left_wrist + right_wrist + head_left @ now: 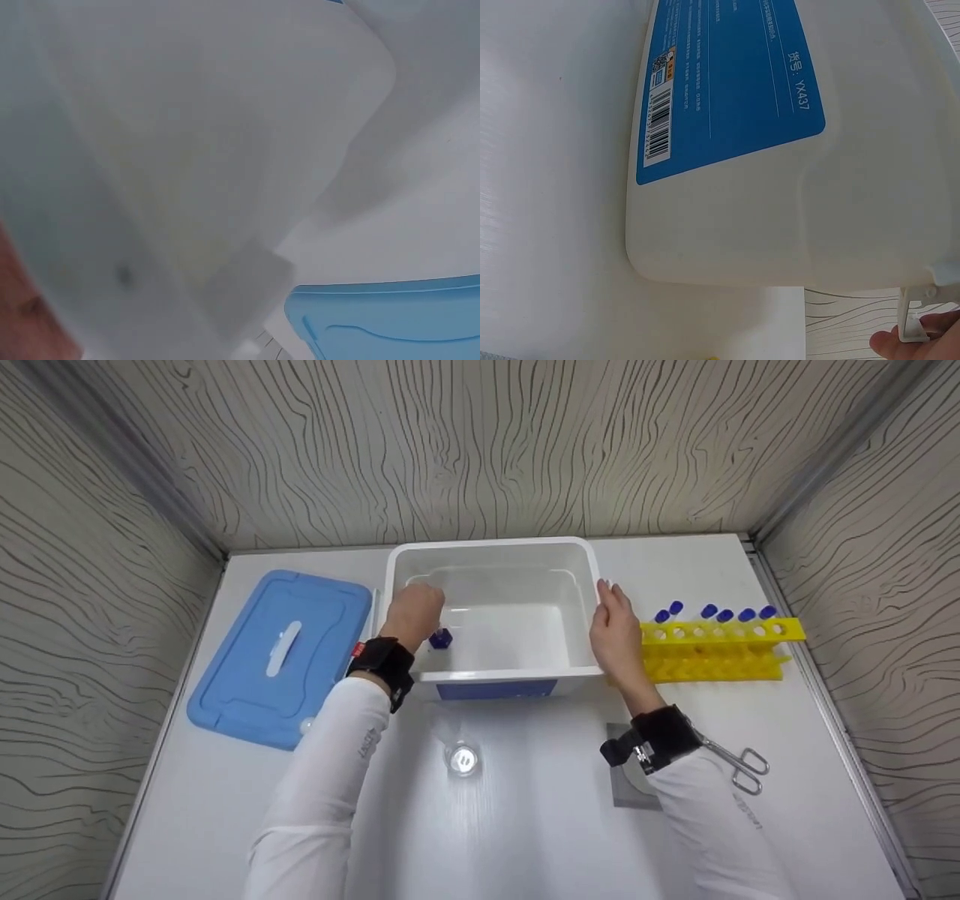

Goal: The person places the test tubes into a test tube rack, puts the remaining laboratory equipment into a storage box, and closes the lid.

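A white plastic bin (491, 542) stands against the back wall, with a blue printed label (727, 82) on its front. My left hand (412, 615) reaches over the left side into the bin, knuckles up. Its fingertips are hidden, so whether it holds anything is unclear. Right beside that hand, a small dark blue faceted object (441, 638) sits on the bin floor. My right hand (615, 634) rests along the outside of the right wall, fingers mostly straight. In the right wrist view its fingers (885, 345) touch a white latch (911, 322) near the rim.
Left lies a blue lid (247, 660) with a white handle. A yellow rack (712, 660) with several blue-capped tubes stands at right. A small clear glass vessel (463, 760) is in front; metal tongs (739, 765) and a grey square mat (626, 791) lie by the right wrist.
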A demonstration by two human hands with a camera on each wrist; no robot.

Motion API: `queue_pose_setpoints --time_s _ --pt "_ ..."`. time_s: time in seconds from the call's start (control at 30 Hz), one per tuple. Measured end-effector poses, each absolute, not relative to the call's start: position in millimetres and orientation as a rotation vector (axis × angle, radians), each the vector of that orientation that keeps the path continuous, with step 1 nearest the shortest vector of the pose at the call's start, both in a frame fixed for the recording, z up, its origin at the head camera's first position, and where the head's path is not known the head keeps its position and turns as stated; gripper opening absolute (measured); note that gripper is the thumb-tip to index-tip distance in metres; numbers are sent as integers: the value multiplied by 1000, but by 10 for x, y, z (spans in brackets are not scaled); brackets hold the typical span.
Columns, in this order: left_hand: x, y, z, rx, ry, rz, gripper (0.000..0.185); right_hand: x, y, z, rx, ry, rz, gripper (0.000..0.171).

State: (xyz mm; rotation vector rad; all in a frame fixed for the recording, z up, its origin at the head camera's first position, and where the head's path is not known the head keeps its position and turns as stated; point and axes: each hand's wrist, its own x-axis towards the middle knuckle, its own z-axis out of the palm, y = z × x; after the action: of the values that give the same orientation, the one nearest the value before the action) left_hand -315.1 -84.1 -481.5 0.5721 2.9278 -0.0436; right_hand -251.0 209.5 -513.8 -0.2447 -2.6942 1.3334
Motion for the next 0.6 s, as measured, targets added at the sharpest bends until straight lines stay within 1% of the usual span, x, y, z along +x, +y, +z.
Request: queue_pose_setpoints --time_s 0.27,0.5,0.6 --pt "-3150 -824 -4842 560 2931 -87 17 -2520 2092 -5152 -251 -2682 1330 48" --pt "-3163 -839 -4810 531 2934 35 20 -2517 2097 -5146 -252 -2686 1333 48" --pt "-3138 -859 -4766 501 2966 175 19 -2516 2106 -5143 -254 -2686 1334 48"
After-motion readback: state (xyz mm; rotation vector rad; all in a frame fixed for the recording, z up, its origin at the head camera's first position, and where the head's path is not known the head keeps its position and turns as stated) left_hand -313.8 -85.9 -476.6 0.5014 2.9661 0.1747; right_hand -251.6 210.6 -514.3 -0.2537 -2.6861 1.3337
